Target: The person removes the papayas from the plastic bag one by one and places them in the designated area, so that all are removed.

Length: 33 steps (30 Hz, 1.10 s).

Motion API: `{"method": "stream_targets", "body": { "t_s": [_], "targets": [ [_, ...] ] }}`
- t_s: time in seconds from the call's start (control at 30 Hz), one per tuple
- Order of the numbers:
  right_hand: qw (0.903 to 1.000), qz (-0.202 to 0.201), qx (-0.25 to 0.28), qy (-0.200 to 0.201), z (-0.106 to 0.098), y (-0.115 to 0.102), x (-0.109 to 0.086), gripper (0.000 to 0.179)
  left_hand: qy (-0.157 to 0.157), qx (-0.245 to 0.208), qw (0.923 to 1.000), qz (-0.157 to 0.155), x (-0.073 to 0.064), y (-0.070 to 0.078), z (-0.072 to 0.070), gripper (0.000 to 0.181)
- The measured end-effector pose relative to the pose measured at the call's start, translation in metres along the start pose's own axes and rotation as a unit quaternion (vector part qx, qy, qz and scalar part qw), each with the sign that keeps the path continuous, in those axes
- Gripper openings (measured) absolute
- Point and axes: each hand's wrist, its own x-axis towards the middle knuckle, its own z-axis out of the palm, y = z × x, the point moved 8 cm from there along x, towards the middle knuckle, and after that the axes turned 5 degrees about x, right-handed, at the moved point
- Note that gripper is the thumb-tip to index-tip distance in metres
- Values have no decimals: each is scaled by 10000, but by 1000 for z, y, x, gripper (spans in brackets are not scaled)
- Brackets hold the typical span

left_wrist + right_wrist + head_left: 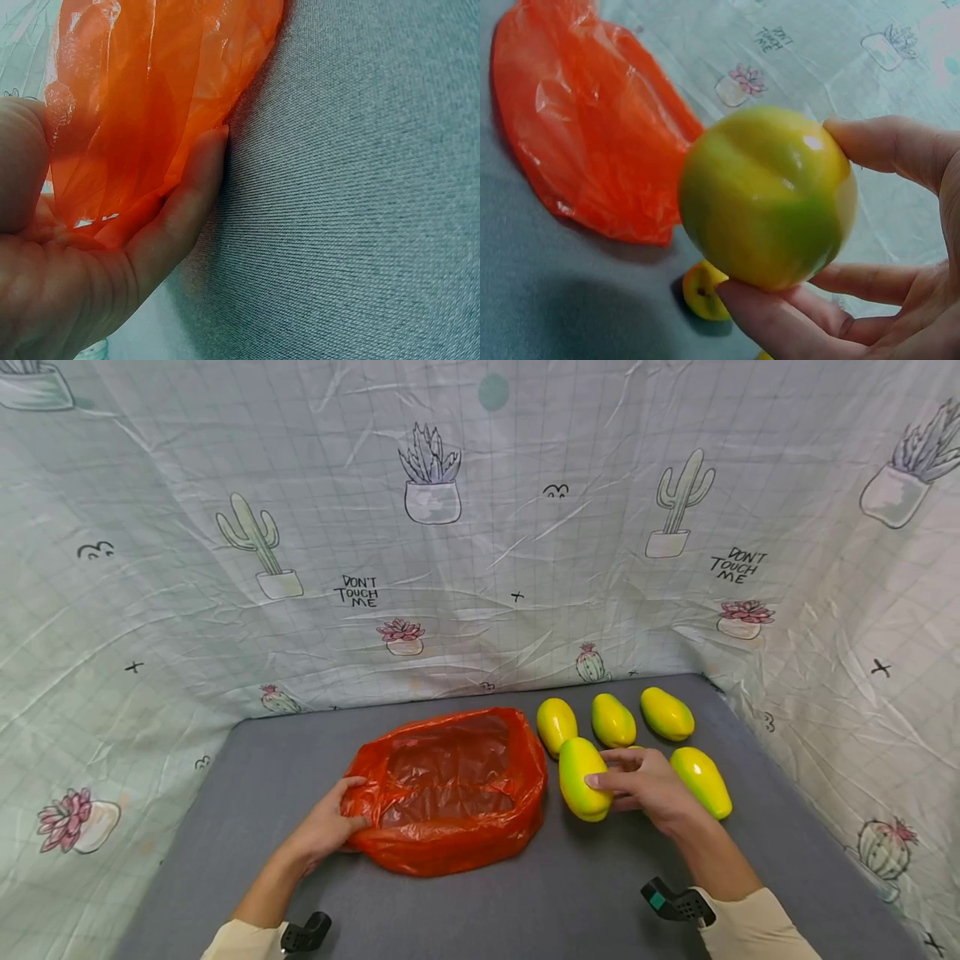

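A red plastic bag (pixel 450 852) lies on the grey table with its wide mouth facing up. My left hand (pixel 326 827) grips its left edge; in the left wrist view, the bag's thin film (pixel 142 97) runs between thumb and fingers. Just right of the bag, my right hand (pixel 652 789) holds a yellow-green papaya (pixel 579 777) above the table, thumb on one side and fingers on the other. In the right wrist view the papaya (pixel 769 202) appears end-on, covering part of the bag.
Behind the held papaya stand a papaya (pixel 557 725), another papaya (pixel 613 721) and a third papaya (pixel 667 714). One more papaya (pixel 701 782) lies right of my right hand, and a sliver of yellow shows behind its fingers. Printed cloth (pixel 480 560) encloses the table (pixel 292 760).
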Motion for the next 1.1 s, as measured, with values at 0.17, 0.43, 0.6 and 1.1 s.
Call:
{"method": "stream_targets", "body": {
  "t_s": [0.17, 0.43, 0.6, 1.1],
  "targets": [
    [9997, 28, -201, 133, -4, 4, 1, 78, 51, 36, 10000, -6, 2, -1, -1, 67],
    [9961, -104, -832, 258, -2, 7, 3, 77, 24, 69, 9999, 112, 3, 1, 0, 68],
    [9952, -137, -898, 355, 0, 12, 7, 76, 7, 39, 9999, 116, 2, 1, 0, 69],
    [9946, -115, -971, 335, 7, 28, 11, 77, 21, -46, 10000, -9, 3, -4, 0, 70]
  ]
}}
